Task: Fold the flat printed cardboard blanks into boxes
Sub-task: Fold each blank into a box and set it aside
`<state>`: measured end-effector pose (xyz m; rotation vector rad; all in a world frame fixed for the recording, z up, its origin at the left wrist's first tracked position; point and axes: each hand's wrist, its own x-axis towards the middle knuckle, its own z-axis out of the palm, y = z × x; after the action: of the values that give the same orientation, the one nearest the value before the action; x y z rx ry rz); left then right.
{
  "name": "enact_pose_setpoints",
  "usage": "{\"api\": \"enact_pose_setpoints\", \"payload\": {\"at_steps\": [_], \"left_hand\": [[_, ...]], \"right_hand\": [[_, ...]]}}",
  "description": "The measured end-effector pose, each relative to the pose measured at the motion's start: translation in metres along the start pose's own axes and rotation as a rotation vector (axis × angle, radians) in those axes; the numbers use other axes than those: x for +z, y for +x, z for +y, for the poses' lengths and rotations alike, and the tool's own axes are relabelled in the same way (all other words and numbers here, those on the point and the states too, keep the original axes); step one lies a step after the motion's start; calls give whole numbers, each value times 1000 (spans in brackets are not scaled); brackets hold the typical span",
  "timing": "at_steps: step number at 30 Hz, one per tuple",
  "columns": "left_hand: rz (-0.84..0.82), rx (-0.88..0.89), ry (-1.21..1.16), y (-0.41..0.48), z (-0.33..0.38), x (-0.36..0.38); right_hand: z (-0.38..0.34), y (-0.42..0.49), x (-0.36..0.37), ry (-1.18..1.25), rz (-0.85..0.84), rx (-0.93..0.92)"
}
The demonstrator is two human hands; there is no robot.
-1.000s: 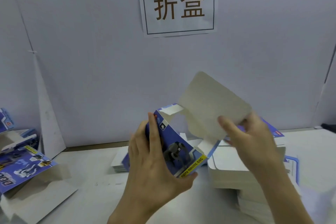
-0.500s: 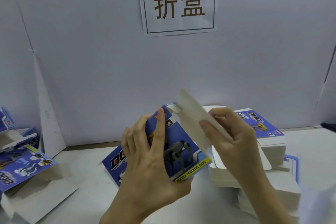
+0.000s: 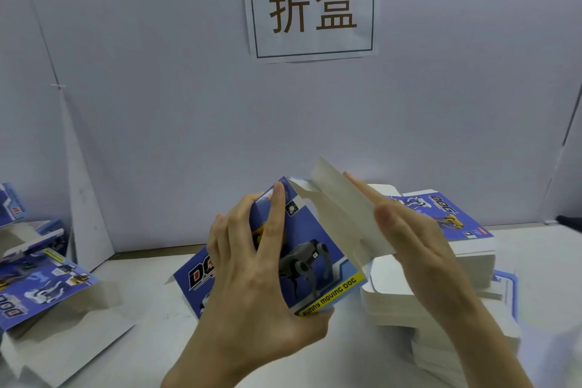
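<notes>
Centre of frame: the left hand (image 3: 252, 264) grips a partly folded blue box (image 3: 318, 261). Its index finger is stretched up the printed face, which shows a grey robot dog; the other fingers wrap round the left edge and the thumb sits under the lower edge with the yellow stripe. The box is held tilted, low over the table (image 3: 151, 302); whether it touches the table cannot be told. The right hand (image 3: 409, 239), fingers straight and pressed together, lies flat against a white flap (image 3: 343, 211) rising from the box's upper corner. Right of frame: a stack of flat blanks (image 3: 425, 290) rests on the table, topped by a blank lying printed side up (image 3: 447, 214). Lower left: opened boxes (image 3: 41, 287) lie on the table. Upper centre: a paper sign (image 3: 311, 6) with two characters hangs on the pale wall (image 3: 157, 104).
</notes>
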<state>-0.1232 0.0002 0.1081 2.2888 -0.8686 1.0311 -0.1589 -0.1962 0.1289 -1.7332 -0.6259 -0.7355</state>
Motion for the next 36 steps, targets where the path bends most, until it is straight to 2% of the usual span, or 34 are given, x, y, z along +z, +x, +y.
{"api": "enact_pose_setpoints", "payload": {"at_steps": [3,5,9,15,18,19,21,22,24,25,27,32,36], "left_hand": [[28,44,44,1,3,-1],[52,87,81,2,4,-2],[44,93,89,3,5,-3],[25,71,81,2,3,-1],[-11,32,51,0,-1,1],[-24,22,38,0,-1,1],[-28,31,25,-1,-1,2],[-19,44,27,-1,0,3],[5,83,47,0,2,4],[14,108,60,0,2,4],[19,148,71,0,0,5],[7,170,113,1,-4,5],[-6,175,126,0,-7,7]], "right_hand": [[-1,-1,2,334,24,119],[2,-2,-3,468,49,182],[0,-1,-9,460,-161,303],[5,1,-6,383,-76,240],[3,5,-8,325,-221,272],[-5,5,-6,366,-250,308],[-9,13,-15,625,4,513],[-13,9,-18,680,-1,472],[-13,3,-18,798,-157,414],[-5,0,-21,589,-184,298],[1,-5,-28,618,-257,358],[5,-6,-27,540,-141,457],[-6,-7,-22,463,-162,518]]}}
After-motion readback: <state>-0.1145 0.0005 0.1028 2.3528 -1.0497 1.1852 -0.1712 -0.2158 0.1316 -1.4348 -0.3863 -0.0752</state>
